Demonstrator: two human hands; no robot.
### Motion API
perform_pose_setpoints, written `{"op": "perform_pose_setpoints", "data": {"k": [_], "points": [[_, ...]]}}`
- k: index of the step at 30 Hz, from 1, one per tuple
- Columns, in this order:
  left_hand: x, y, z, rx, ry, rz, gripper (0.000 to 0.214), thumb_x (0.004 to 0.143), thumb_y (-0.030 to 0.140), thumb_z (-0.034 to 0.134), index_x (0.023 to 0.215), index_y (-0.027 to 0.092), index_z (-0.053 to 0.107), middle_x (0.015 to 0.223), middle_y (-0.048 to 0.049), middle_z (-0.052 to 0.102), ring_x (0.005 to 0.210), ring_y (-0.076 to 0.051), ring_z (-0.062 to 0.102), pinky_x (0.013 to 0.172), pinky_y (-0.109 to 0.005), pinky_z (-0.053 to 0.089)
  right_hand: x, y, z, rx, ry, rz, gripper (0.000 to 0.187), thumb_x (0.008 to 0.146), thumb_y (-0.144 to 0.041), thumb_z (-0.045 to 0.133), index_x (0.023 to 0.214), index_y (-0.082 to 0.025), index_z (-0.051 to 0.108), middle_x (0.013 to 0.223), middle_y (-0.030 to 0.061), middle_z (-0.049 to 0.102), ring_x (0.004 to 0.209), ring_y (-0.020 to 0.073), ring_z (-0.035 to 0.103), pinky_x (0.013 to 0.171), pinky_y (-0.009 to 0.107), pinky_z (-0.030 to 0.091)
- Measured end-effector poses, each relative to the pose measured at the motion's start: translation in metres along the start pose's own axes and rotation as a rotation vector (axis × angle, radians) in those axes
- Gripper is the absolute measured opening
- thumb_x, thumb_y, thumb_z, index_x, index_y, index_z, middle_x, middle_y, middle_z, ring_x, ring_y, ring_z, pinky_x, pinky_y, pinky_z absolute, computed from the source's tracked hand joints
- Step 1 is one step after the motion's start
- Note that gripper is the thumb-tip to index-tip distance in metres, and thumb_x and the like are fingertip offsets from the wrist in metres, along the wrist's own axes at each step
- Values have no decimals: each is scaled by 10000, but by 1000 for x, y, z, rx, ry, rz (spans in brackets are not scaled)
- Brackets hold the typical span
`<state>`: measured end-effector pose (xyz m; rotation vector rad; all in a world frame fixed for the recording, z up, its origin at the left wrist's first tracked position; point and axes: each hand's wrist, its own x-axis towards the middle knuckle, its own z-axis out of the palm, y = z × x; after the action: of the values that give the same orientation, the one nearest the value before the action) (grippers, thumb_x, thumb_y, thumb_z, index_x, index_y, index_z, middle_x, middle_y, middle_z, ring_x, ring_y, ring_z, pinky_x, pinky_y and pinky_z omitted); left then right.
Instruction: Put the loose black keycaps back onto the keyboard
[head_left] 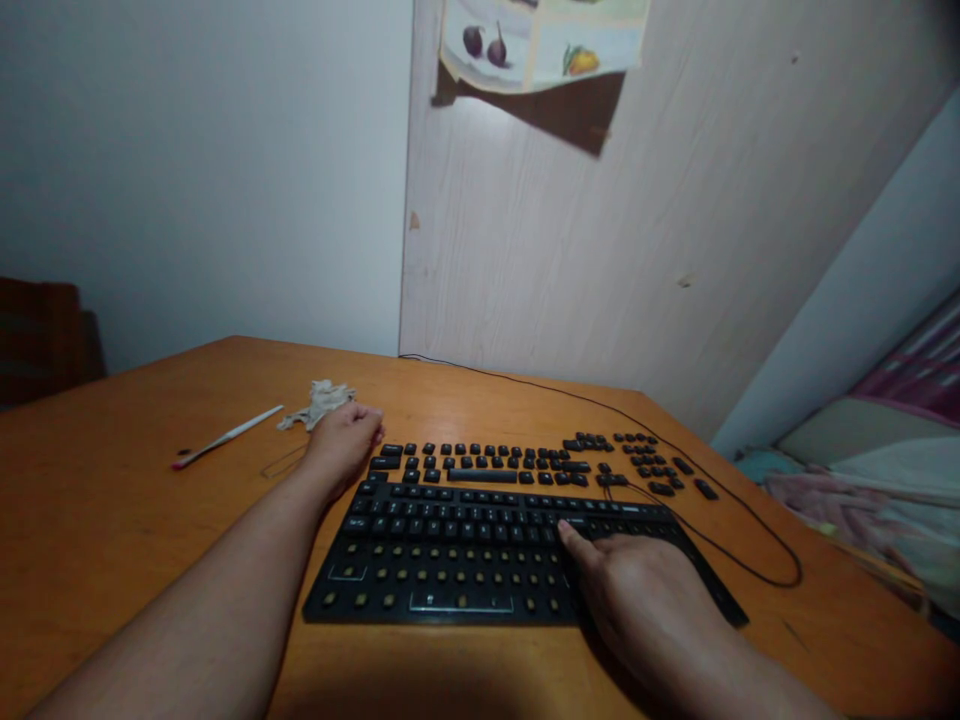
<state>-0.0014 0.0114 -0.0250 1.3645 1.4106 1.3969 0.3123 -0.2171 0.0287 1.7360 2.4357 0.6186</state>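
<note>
I see the keyboard (465,577) at six o'clock, right hand (652,590) touching it index-first, other fingers unclear; left hand (341,445) fingers curled together. Sweeping the left toward three o'clock could scatter loose keys (484,476).

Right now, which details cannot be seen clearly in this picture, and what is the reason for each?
All in the head view:
Computer keyboard: part of its right side is hidden by the right hand.
Left hand: its curled fingers hide whether it holds anything.
Loose keycaps: markings too small and blurred.
Fruit poster: cut off by the top edge.
Wooden chair: cut off by the left edge.
</note>
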Motion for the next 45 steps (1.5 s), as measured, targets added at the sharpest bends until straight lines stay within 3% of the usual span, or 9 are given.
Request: {"op": "perform_pose_setpoints", "data": {"k": [8,15,21,29,45], "points": [[-3,6,0,-15,-7,-10,285,697,453,625,720,169,604,639,-55,652,583,-173,580,547,-258,416,4,-3,1,-22,-130,30,557,776,-67,487,1317,-115,612,752,53,737,631,229,677,573,329,504],[-6,10,0,-51,-12,-12,266,690,438,619,702,173,592,608,-40,632,560,-161,554,546,-256,414,2,-2,-6,59,-123,39,520,833,-104,455,1330,-137,602,820,63,746,703,251,697,635,361,520],[0,2,1,-27,-7,10,275,694,443,622,698,170,596,601,-36,626,549,-154,547,539,-253,404,-6,8,-14,179,-89,154,463,895,-170,418,1309,-206,622,893,76,749,798,242,706,735,363,529],[1,4,1,-41,-18,-1,270,675,443,624,682,175,590,606,-42,632,574,-165,572,562,-258,428,-12,4,-10,239,-25,141,446,882,-168,451,1277,-238,648,917,74,756,818,222,703,782,343,522],[3,-2,1,-25,-11,33,279,703,444,602,685,166,581,596,-35,625,528,-147,542,526,-246,389,-11,3,-7,316,-38,183,437,877,-163,464,1257,-246,665,1023,74,753,937,243,707,852,387,539]]}}
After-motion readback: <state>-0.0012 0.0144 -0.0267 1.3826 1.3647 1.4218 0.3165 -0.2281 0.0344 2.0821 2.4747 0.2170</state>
